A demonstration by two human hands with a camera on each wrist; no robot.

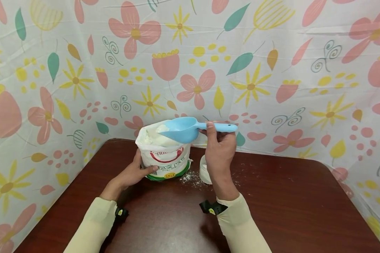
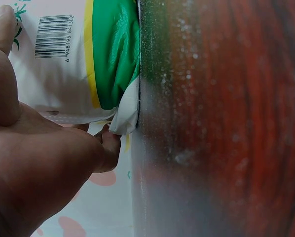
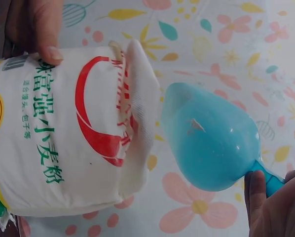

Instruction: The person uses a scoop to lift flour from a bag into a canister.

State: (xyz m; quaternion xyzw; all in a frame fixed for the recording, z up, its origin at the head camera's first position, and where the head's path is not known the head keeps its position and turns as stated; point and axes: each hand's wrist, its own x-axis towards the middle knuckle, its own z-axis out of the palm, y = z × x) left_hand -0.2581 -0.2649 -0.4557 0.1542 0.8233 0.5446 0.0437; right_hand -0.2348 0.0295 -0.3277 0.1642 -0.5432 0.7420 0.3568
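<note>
A white flour bag (image 1: 169,158) with red and green print stands with its top open, white flour (image 1: 150,136) showing inside. My left hand (image 1: 131,175) grips the bag's left side, thumb on the front. In the left wrist view, some fingers pass behind the bag (image 2: 54,89) near its lower edge. My right hand (image 1: 221,151) holds a light blue scoop (image 1: 182,128) by its handle, its mouth over the bag's opening. The right wrist view shows the outside of the scoop (image 3: 211,138), just above the bag's rim. How much flour it carries is hidden there.
A small white round container (image 1: 204,172) stands right of the bag, partly behind my right wrist. Spilled flour (image 1: 191,179) lies on the dark brown table (image 1: 288,211) between them. A flowered cloth (image 1: 196,52) hangs close behind and left of the table.
</note>
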